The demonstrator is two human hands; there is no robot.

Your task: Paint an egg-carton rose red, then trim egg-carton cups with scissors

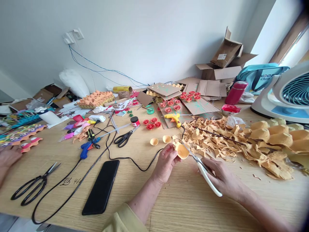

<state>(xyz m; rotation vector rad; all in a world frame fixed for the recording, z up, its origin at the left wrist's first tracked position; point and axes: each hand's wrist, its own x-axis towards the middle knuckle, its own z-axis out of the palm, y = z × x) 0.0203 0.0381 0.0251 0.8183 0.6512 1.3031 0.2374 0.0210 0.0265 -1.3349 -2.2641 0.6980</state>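
Pinched in my left hand [166, 162] is a yellow egg-carton cup [182, 151], its hollow side facing up. My right hand [220, 175] grips white-handled scissors [208, 180], whose blades are parted at the cup's upper right rim. Two cut cups, one on the left [154, 141] and one on the right [167, 139], rest on the table just behind my left hand. A heap of yellow carton scraps [207, 137] spreads behind and to the right of the scissors.
A black phone [100, 187], black scissors [36, 187] and a blue glue gun [87, 149] lie left. Behind are a yellow glue gun [173, 119] and red paper flowers [151, 124]. Egg cartons [280, 133] and a fan [289, 93] stand right. Another person's hand [9, 158] rests far left.
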